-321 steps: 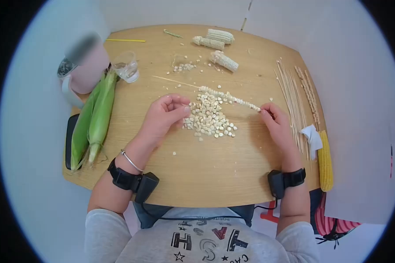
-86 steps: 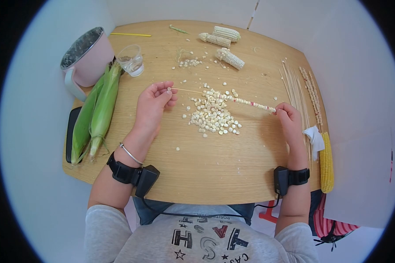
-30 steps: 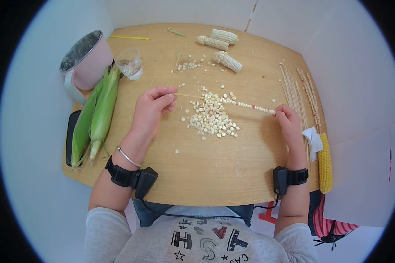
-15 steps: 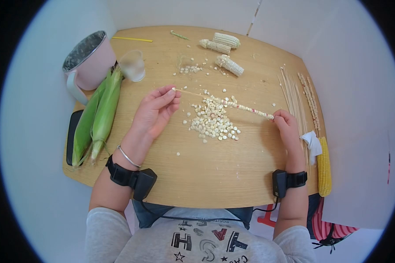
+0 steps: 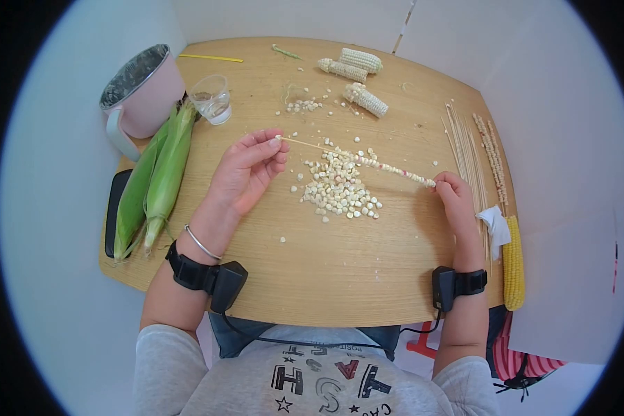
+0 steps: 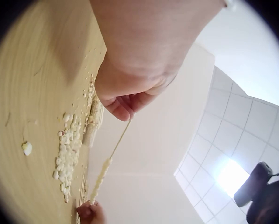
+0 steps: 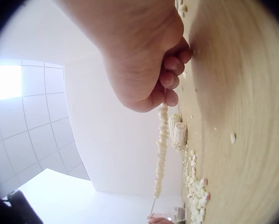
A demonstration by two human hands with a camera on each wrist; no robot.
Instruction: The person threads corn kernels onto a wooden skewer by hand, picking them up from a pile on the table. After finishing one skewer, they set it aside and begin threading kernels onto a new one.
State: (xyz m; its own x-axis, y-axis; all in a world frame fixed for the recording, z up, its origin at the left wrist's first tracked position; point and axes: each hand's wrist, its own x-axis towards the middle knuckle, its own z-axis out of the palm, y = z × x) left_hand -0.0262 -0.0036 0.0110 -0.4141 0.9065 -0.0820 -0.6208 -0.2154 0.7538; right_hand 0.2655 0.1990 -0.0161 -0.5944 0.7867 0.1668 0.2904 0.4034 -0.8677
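My left hand (image 5: 246, 170) pinches a small white corn kernel (image 5: 279, 137) between thumb and fingertips, right at the bare left tip of a thin wooden skewer (image 5: 301, 143). A row of threaded kernels (image 5: 395, 170), a few pinkish, covers the skewer's right part. My right hand (image 5: 456, 201) grips the skewer's right end with curled fingers, and the row starts right beside its fingertips. Below the skewer lies a pile of loose corn kernels (image 5: 340, 191). The left wrist view shows the left fingertips (image 6: 125, 113) closed around the tip, which hides the kernel there.
Two green husked corn ears (image 5: 163, 173), a pink pot (image 5: 142, 93) and a clear cup (image 5: 213, 104) stand left. White cobs (image 5: 364, 98) lie at the back. Bare skewers (image 5: 468, 159), two filled skewers (image 5: 491, 156), a tissue (image 5: 494, 225) and yellow corn (image 5: 513, 263) lie right.
Since the oldest frame, my left hand has left the pile's edge and moved up to the skewer's tip. My right hand has shifted slightly right. Over the last second both hands barely moved.
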